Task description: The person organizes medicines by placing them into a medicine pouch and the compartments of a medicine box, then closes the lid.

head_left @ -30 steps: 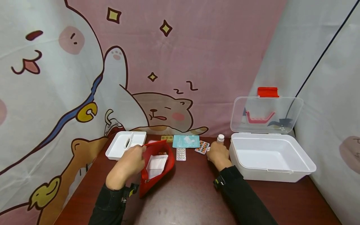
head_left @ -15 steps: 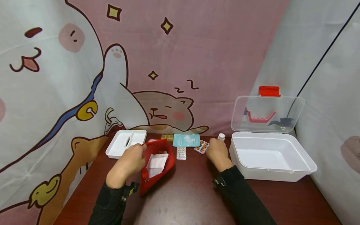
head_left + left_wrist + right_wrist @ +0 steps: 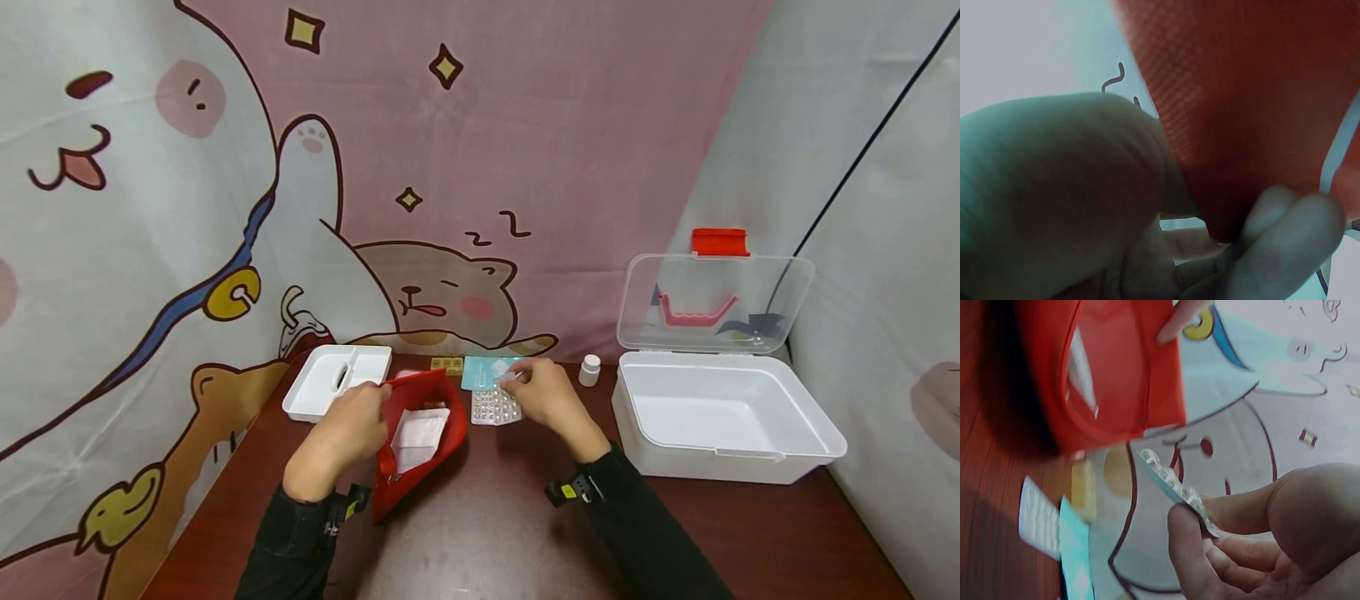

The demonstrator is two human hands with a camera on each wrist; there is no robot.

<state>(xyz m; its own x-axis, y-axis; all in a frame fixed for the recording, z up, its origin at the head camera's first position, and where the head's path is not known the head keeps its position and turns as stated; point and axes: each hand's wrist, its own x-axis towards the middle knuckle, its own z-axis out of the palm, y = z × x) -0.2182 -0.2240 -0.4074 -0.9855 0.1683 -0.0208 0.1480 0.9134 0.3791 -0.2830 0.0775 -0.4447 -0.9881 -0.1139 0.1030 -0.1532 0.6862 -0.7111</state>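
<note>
My left hand [image 3: 351,429] grips the upper left edge of a red zip pouch [image 3: 386,492]; the left wrist view shows the red fabric [image 3: 1247,100] between thumb and fingers. The pouch stands open on the table, with folded white packets [image 3: 418,437] inside. My right hand [image 3: 551,396] pinches a blister pack [image 3: 1175,484] by one end between thumb and fingers. In the right wrist view the pack tilts edge-on, its clear bubbles facing up. In the head view it overlaps a white blister pack [image 3: 482,408] and a teal packet [image 3: 477,373] lying right of the pouch.
A small white bottle [image 3: 590,371] stands right of my right hand. Beyond it sits a white box [image 3: 735,467] with its clear lid raised. A white tray-like case [image 3: 307,400] lies behind my left hand. A yellow blister pack [image 3: 447,365] lies at the back edge.
My right hand has lifted the blister pack with orange capsules from beside the bottle and moved it left toward the pouch. My left hand keeps its grip on the pouch.
</note>
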